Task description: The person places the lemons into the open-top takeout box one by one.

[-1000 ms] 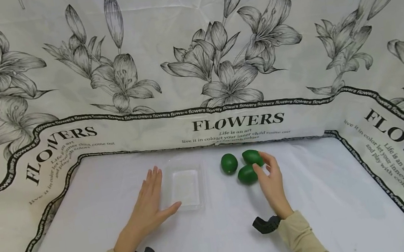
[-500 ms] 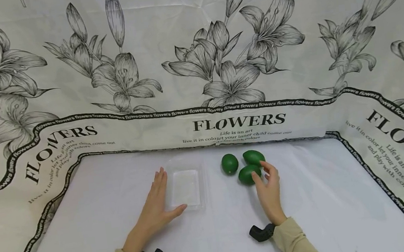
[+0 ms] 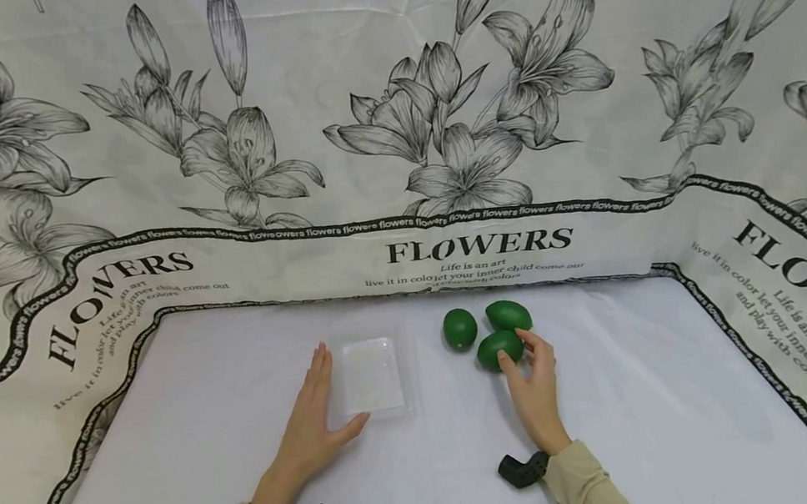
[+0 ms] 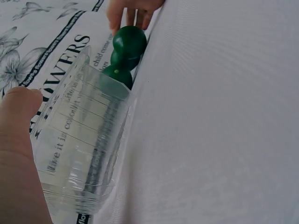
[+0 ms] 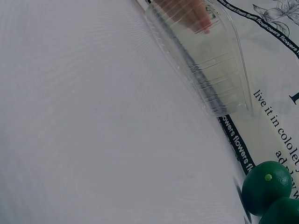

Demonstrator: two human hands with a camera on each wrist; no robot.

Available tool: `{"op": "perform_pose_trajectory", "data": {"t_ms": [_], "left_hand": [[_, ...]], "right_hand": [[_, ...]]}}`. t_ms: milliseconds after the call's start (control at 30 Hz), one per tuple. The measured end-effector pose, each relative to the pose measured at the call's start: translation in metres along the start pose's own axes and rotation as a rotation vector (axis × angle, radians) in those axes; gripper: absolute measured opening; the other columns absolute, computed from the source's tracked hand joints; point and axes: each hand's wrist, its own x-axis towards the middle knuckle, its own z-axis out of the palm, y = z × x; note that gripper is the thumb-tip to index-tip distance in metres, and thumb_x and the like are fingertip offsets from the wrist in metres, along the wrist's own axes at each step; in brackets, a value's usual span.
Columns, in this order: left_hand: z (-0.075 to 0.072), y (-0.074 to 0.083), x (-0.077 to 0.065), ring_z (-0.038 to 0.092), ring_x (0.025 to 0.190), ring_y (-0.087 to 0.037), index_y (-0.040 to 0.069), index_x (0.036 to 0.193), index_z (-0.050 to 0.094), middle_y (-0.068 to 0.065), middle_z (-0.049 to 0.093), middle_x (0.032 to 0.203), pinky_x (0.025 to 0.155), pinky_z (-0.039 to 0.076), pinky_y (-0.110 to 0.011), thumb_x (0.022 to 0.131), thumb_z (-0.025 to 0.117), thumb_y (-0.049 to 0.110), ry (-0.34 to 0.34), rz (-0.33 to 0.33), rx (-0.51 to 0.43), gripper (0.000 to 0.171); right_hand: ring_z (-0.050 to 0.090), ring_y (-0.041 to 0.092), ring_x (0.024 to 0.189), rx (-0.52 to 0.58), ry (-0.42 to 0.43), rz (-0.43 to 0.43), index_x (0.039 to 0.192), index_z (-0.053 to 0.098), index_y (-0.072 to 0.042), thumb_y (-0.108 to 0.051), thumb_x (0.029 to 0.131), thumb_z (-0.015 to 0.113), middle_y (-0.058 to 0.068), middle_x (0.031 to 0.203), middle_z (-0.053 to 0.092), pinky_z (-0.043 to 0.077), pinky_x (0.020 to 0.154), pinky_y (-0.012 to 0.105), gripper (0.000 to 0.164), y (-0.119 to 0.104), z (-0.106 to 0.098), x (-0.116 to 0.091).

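Observation:
Three green limes lie grouped on the table in the head view: a left one (image 3: 460, 330), a far one (image 3: 508, 316) and a near one (image 3: 500, 349). My right hand (image 3: 538, 391) has its thumb and curled fingers at the near lime, pinching its right end. A clear plastic container (image 3: 403, 374) stands left of the limes. Beside its left side lies my left hand (image 3: 308, 432), fingers straight and thumb spread at the container's near left corner. The left wrist view shows that thumb (image 4: 18, 135) by the container wall. My right hand's fingers are out of the right wrist view.
A white cloth (image 3: 664, 405) covers the table. Behind and at both sides hangs a flower-printed sheet (image 3: 467, 152) with a black lettered border. Black wrist devices (image 3: 524, 470) sit under both wrists.
My right hand has moved from the far lime to the near one and its fingers have drawn in on it. The left hand has come slightly right, closer to the container.

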Motion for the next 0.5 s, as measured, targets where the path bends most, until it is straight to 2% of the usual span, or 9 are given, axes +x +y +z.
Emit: {"op": "perform_pose_trajectory", "data": {"t_ms": [100, 200, 500], "left_hand": [[0.0005, 0.0012, 0.0, 0.013, 0.151, -0.031, -0.003, 0.157, 0.015, -0.014, 0.009, 0.166, 0.114, 0.023, -0.061, 0.084, 0.074, 0.041, -0.015, -0.021, -0.027, 0.104], [0.0012, 0.001, 0.0001, 0.013, 0.151, -0.032, -0.003, 0.157, 0.015, -0.013, 0.009, 0.166, 0.114, 0.023, -0.062, 0.086, 0.074, 0.04, -0.014, -0.017, -0.039, 0.102], [0.0015, -0.001, 0.0003, 0.011, 0.151, -0.031, -0.002, 0.157, 0.015, -0.013, 0.01, 0.166, 0.12, 0.016, -0.052, 0.086, 0.074, 0.036, -0.022, -0.001, -0.072, 0.1]], "right_hand": [[0.042, 0.031, 0.124, -0.019, 0.0, -0.011, 0.138, 0.046, 0.003, -0.01, 0.096, 0.065, 0.02, 0.136, 0.043, 0.033, 0.105, 0.044, 0.048, 0.0033, 0.0003, 0.0004], [0.043, 0.032, 0.123, -0.036, -0.001, -0.016, 0.138, 0.046, 0.004, -0.01, 0.094, 0.067, 0.021, 0.135, 0.043, 0.033, 0.103, 0.043, 0.05, 0.0035, 0.0009, 0.0], [0.039, 0.033, 0.13, -0.025, -0.052, 0.02, 0.142, 0.041, 0.0, -0.012, 0.088, 0.076, 0.019, 0.143, 0.038, 0.031, 0.109, 0.046, 0.066, 0.0008, 0.002, -0.0035]]}}
